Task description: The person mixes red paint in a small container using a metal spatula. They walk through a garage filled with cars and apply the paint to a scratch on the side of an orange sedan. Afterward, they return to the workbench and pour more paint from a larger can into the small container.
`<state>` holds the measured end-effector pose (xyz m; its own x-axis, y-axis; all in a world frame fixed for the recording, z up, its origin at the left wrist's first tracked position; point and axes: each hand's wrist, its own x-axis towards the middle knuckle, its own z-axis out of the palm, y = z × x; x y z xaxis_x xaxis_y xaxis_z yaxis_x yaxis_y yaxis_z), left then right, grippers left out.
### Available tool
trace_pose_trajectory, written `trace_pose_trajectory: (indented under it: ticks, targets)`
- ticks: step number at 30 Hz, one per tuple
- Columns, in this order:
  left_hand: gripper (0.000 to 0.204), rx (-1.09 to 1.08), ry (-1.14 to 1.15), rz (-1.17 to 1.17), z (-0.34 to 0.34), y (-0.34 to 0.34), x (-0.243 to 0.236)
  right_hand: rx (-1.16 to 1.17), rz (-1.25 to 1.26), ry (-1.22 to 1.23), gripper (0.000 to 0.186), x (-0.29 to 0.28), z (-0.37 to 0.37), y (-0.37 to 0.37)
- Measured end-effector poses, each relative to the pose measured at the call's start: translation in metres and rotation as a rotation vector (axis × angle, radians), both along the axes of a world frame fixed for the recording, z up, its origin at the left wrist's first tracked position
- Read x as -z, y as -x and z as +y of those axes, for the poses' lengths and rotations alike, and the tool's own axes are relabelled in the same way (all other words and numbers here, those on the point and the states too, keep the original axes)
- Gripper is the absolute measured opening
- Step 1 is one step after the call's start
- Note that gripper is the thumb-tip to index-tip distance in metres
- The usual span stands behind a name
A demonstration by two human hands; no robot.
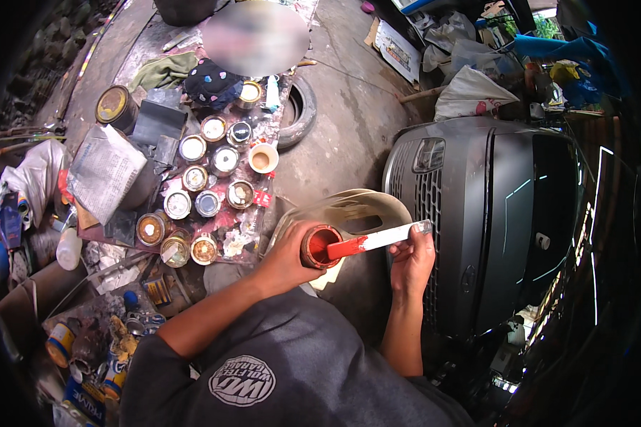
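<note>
My left hand (289, 257) is wrapped round a small paint can (312, 245) of red paint, tilted so that its mouth shows. A flat white stirring stick (389, 236) reaches into the can, its lower end coated red. The stick's far end is pinched between the thumb and fingers of my right hand (414, 260). How deep the stick's tip sits in the paint I cannot tell. Just beyond my hands lies a pale, curved plastic-looking piece (367, 201) with openings in it.
Several small paint cans (194, 178) crowd a paint-stained table (217, 238) at the left, beside folded newspaper (109, 171) and a paper cup (263, 158). A tyre (300, 114) lies past the table. A grey vehicle (463, 235) stands close on the right.
</note>
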<state>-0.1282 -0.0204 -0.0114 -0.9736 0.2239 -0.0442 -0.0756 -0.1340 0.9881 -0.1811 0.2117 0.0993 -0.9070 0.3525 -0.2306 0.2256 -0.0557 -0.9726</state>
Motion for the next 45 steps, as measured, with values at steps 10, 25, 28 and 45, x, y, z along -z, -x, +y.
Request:
trace_pose_trajectory:
  ticks: [10, 25, 28, 45]
  targets:
    - [0.078, 0.085, -0.009, -0.039, 0.026, -0.016, 0.015, -0.015, -0.009, 0.022, 0.01, 0.004, 0.025, -0.022]
    - [0.079, 0.201, 0.038, 0.0, 0.043, -0.006, -0.018, -0.054, 0.06, 0.253, 0.018, 0.006, 0.057, -0.019]
    - [0.082, 0.261, 0.056, -0.022, 0.051, 0.003, -0.027, -0.089, 0.15, 0.151, 0.019, -0.009, 0.066, -0.013]
    - [0.077, 0.514, -0.103, 0.128, 0.184, 0.047, -0.069, 0.25, 0.386, -0.272, 0.01, -0.099, 0.164, -0.054]
